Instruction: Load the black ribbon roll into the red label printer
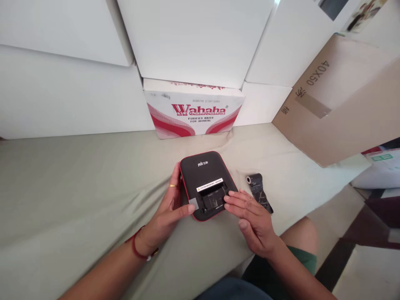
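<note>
A small black device with a red rim [204, 173] lies on a pale cloth-covered surface [78, 187]. It has a white warning label above a slot. My left hand [170, 212] grips the device's left edge, thumb pressed on its front left corner, a gold ring on one finger. My right hand [250, 216] rests at the device's right side, fingers stretched out with their tips at the slot. A black marbled roll [259, 189] lies just right of my right hand, partly unrolled.
A red and white Wahaha carton [193, 110] stands behind the device against stacked white boxes [193, 37]. A brown cardboard box [340, 104] leans at the right. My knee [300, 237] shows below the surface's edge.
</note>
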`<action>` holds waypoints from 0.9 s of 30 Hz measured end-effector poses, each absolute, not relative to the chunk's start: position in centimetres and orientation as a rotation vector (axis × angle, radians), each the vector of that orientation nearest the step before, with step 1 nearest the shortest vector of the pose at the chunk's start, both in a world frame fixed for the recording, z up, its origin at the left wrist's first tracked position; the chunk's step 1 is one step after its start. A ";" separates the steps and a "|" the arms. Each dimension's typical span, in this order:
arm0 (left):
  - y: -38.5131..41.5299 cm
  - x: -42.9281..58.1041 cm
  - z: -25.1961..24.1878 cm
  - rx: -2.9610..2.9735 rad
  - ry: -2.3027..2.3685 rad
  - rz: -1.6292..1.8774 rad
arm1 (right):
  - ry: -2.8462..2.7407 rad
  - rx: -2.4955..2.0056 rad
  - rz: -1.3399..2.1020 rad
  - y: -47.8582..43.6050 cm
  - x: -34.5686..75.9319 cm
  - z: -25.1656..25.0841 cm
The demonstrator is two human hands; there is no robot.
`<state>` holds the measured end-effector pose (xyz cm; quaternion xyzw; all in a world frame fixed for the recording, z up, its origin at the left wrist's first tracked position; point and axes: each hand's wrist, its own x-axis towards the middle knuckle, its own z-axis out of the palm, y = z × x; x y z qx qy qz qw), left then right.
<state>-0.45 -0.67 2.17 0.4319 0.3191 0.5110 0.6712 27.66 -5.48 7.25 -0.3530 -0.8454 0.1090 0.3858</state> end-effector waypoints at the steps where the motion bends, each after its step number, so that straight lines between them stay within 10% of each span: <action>1: -0.8 -0.4 2.3 0.956 0.730 1.145 | -2.149 -0.897 0.276 -5.5 27.6 7.2; 27: 0.1 0.0 0.2 1.250 0.833 1.221 | -2.548 -1.460 0.422 5.8 22.3 14.5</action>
